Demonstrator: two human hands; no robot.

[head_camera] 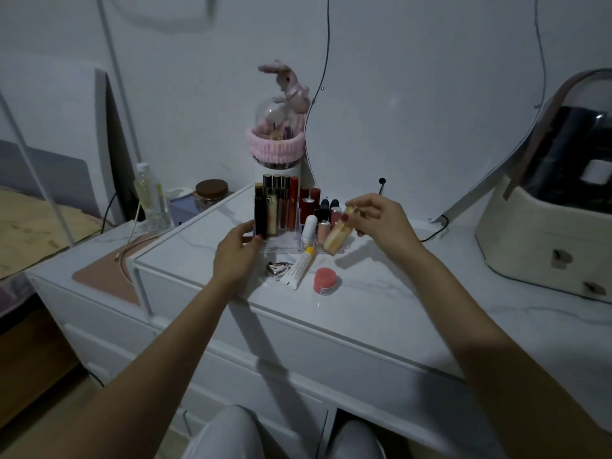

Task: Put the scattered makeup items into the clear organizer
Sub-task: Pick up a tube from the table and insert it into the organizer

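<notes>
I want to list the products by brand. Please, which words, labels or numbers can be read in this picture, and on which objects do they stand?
No text can be read in this dim picture.
White squeeze tube with yellow cap, lying on the marble tabletop: dark print lines, too small and blurred.
Round pink jar: pale label on its side, unreadable.
Pale yellow bottle held in the right hand: no legible print.
Clear plastic bottle: yellowish label, blurred.
</notes>
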